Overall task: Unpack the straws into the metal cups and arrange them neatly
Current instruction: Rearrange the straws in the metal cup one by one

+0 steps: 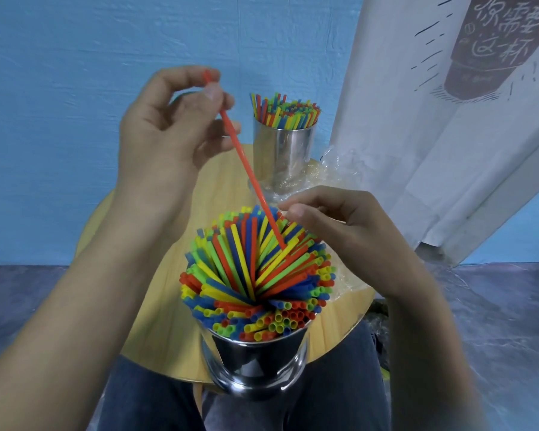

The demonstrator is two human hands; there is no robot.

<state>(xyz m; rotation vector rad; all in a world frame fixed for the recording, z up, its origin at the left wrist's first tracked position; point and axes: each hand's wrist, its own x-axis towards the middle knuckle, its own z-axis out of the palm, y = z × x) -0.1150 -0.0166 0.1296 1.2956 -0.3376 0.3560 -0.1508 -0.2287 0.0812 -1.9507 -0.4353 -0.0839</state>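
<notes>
Head view looks down on a left hand [165,132] raised above a round pale wooden table [162,321]. Its thumb and forefinger pinch the upper end of a single long orange plastic straw [246,169], and the other fingers curl loosely below the pinch. From those fingertips the straw slants down and away to the right. Its lower tip is pushed into the middle of a packed bundle of red, yellow, green and blue straws [255,275].

That bundle fans out of a shiny metal cup [255,365] standing at the near edge of the table, below both hands. The right hand [349,231] hangs at the far right rim of the bundle, with its fingers curled. Its thumb tip and forefinger sit just beside the orange straw where it enters the bundle. I cannot tell whether they grip any straw tops or only touch them.

Beyond the left fingers, further back on the table, stands a second polished metal cup [280,150]. It holds its own upright cluster of mixed-colour straws [285,112]. Crumpled clear plastic wrapping [333,169] lies behind the right-hand knuckles, around the foot of that far cup. A blue wall [75,57] rises behind. A white printed fabric banner [448,135] hangs to the right. Dark blue trousers [143,399] show under the near forearms.
</notes>
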